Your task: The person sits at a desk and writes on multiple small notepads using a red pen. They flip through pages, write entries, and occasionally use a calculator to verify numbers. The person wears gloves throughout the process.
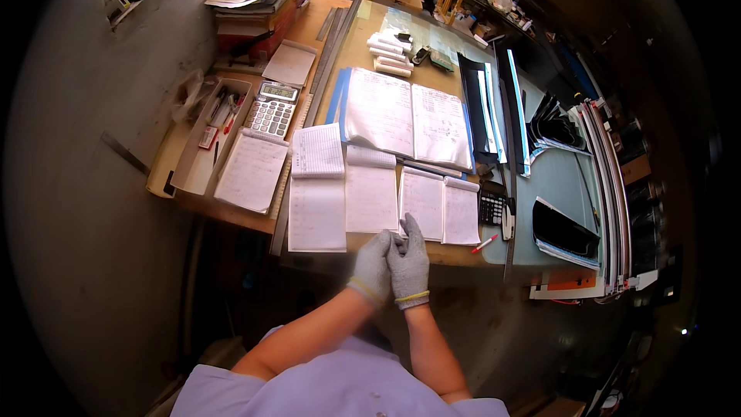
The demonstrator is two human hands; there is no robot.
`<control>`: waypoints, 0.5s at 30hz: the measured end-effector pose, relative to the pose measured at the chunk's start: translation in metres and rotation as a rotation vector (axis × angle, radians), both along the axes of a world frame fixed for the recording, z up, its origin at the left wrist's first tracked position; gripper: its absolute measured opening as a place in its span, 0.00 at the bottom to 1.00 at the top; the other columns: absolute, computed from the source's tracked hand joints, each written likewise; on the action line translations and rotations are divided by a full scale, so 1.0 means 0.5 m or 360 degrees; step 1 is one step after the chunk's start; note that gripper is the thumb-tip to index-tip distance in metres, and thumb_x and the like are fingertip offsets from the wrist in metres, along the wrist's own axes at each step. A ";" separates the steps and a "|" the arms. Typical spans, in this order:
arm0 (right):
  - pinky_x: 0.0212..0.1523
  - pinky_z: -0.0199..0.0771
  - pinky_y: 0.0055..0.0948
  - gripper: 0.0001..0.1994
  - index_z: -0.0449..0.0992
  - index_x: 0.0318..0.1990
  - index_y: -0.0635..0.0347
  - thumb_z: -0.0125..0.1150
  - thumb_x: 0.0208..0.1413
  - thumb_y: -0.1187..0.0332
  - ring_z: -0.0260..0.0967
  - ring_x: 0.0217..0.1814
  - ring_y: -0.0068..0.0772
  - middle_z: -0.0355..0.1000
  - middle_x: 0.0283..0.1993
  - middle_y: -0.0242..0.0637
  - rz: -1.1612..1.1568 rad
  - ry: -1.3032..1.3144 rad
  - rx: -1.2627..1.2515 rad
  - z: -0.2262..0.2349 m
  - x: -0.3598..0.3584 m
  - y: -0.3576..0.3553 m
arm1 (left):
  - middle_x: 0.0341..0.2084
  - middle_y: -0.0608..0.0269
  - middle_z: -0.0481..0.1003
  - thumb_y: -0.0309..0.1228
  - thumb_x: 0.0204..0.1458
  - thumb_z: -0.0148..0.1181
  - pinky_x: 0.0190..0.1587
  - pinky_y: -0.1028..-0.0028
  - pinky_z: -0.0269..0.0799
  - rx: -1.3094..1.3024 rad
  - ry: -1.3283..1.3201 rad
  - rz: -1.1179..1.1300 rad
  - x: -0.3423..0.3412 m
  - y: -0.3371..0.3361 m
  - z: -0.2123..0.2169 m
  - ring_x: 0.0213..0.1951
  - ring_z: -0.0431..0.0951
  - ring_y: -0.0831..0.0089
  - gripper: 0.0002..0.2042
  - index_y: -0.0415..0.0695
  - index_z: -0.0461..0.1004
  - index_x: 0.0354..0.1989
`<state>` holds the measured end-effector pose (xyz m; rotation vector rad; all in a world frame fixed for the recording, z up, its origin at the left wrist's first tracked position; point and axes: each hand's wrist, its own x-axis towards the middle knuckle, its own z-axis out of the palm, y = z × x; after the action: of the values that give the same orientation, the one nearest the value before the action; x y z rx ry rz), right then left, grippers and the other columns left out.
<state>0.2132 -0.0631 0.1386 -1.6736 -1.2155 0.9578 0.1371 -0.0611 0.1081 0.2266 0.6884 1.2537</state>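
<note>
We have both gloves on: our left hand [372,262] and right hand [409,262] press together at the bench [463,256] edge, fingers closed on nothing, notebooks [370,197] lying open, untouched.

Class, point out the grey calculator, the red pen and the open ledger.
Grey calculator [272,108], head view, on its keypad.
Red pen [485,244], head view, mid-barrel.
Open ledger [407,118], head view, near its centre fold.
</note>
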 end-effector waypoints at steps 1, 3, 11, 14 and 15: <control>0.70 0.65 0.35 0.31 0.64 0.73 0.62 0.65 0.64 0.66 0.65 0.73 0.42 0.68 0.70 0.50 0.0005 -0.0048 -0.0114 0.015 -0.028 0.001 | 0.30 0.62 0.76 0.40 0.70 0.50 0.46 0.65 0.75 -0.0170 -0.0185 -0.0002 -0.012 0.018 -0.002 0.37 0.76 0.64 0.15 0.41 0.76 0.39; 0.73 0.61 0.36 0.29 0.63 0.73 0.60 0.59 0.68 0.61 0.62 0.75 0.43 0.66 0.72 0.50 0.0186 -0.0410 -0.0128 -0.027 -0.021 -0.009 | 0.29 0.65 0.73 0.39 0.69 0.52 0.43 0.66 0.74 -0.0442 -0.0005 0.0168 -0.022 0.069 0.005 0.34 0.73 0.66 0.13 0.44 0.75 0.37; 0.81 0.48 0.34 0.26 0.58 0.76 0.63 0.45 0.75 0.65 0.52 0.81 0.34 0.56 0.80 0.36 -0.0169 0.1790 -0.0483 0.099 0.001 -0.031 | 0.25 0.46 0.77 0.50 0.66 0.53 0.31 0.53 0.72 0.0717 0.2430 0.0000 0.001 0.072 -0.074 0.28 0.79 0.48 0.22 0.44 0.77 0.27; 0.81 0.49 0.34 0.26 0.57 0.76 0.64 0.45 0.75 0.67 0.52 0.81 0.34 0.56 0.79 0.37 -0.0307 0.1589 -0.0829 0.192 -0.025 0.007 | 0.21 0.48 0.76 0.48 0.63 0.59 0.30 0.52 0.71 0.0705 0.2639 -0.0061 0.001 0.093 -0.091 0.25 0.78 0.46 0.22 0.45 0.76 0.21; 0.77 0.54 0.34 0.25 0.60 0.75 0.61 0.46 0.75 0.61 0.56 0.77 0.33 0.60 0.76 0.35 -0.0279 0.1497 -0.0842 0.197 -0.028 0.006 | 0.20 0.49 0.76 0.46 0.61 0.61 0.30 0.52 0.71 0.0650 0.2686 -0.0023 -0.003 0.099 -0.095 0.25 0.77 0.45 0.21 0.45 0.76 0.19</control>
<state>0.1994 -0.0599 0.2373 -1.3544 -0.1873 1.7687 0.1357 -0.0115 0.0608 1.7251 1.7983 0.9479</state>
